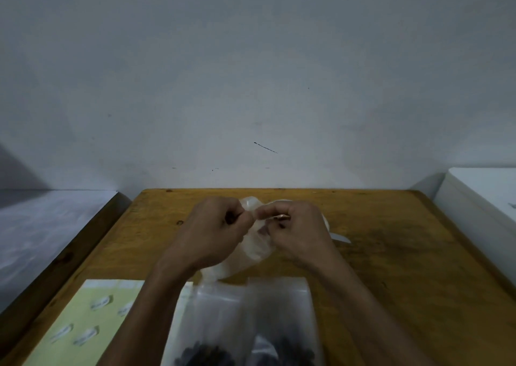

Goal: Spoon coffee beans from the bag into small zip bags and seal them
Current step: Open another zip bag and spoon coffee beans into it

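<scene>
Both the left hand [216, 233] and right hand [297, 230] pinch the translucent bag [257, 247]'s top edge; to open it cleanly, they should probably pull apart evenly.

A single wide-angle head camera looks forward and slightly down from the person's own position, close over the near edge of the wooden desk [391, 254]. It faces a plain wall [251, 72] that fills the upper half, while both hands [259, 226] sit near, low in the centre.
</scene>
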{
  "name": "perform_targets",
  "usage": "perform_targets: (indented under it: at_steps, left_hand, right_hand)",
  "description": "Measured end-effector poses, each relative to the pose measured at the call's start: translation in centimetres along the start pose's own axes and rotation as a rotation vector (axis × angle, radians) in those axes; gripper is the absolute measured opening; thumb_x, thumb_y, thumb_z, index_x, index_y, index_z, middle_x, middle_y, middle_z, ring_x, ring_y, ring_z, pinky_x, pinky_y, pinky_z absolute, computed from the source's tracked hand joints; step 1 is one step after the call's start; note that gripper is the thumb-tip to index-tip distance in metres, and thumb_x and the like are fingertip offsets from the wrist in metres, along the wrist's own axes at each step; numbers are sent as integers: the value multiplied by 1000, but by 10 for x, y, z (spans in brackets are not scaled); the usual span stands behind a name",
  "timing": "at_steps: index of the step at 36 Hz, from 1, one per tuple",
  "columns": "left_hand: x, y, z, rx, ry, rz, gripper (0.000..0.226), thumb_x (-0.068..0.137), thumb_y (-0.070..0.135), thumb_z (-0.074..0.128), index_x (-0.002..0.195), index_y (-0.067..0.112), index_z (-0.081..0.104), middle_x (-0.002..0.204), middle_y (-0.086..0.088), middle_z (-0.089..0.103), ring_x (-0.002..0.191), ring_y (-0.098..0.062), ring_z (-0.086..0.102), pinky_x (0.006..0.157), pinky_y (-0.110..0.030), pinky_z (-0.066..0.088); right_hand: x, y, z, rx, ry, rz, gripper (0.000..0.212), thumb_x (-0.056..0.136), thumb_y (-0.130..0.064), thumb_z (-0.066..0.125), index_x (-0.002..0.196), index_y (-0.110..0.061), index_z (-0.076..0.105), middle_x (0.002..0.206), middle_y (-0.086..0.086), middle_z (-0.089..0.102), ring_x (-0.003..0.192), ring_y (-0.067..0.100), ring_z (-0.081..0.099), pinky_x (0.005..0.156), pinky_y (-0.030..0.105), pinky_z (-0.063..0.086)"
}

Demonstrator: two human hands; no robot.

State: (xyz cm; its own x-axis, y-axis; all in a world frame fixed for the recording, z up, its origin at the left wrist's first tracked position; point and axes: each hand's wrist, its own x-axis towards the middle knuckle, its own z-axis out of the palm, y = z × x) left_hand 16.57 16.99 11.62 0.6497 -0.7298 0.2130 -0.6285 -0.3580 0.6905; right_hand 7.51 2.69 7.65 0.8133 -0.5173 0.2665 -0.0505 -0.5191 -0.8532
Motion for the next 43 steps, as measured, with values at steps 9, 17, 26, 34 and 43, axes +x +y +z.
perform_targets:
  at_steps: [9, 17, 26, 34, 43]
  left_hand:
    - [2, -28, 4, 429, -104, 182, 143, 35, 88, 59, 156, 33, 8, 159, 14, 15, 145, -12, 11, 120, -37, 16]
    - [11, -30, 6, 386, -48, 240, 106, 41, 81, 63, 133, 34, 39, 119, 21, 43, 115, -8, 41, 109, -33, 28]
    - [15, -31, 11, 256, -38, 143, 111, 42, 56, 90, 138, 32, 41, 117, 16, 47, 106, -10, 47, 92, -34, 46]
    - [22, -37, 20, 192, 10, 111, 88, 56, 44, 92, 132, 28, 51, 112, 17, 51, 96, -3, 48, 70, -9, 36]
    - [35, -48, 20, 211, 16, 2, 92, 59, 41, 92, 139, 23, 48, 122, 6, 55, 104, -15, 53, 87, -37, 52]
  right_hand:
    - [1, 1, -3, 182, -36, 58, 31, 85, 2, 69, 105, -19, 77, 96, -9, 76, 81, 8, 73, 67, 30, 63]
    - [7, 5, -6, 55, -92, 78, 43, 69, -22, 91, 108, -21, 73, 103, -8, 72, 83, 13, 73, 68, 35, 64]
    - [12, 7, -9, -101, -92, -40, 48, 73, -18, 86, 119, -21, 73, 107, -10, 72, 64, -15, 54, 58, 8, 44]
    - [7, 9, -14, -56, -32, 18, 25, 89, -31, 73, 114, -27, 74, 112, -12, 72, 88, -2, 67, 68, 12, 51]
    - [-7, 46, -63, -627, 147, 276, 55, 86, -54, 66, 131, -23, 60, 134, 1, 60, 120, 22, 56, 89, 36, 49]
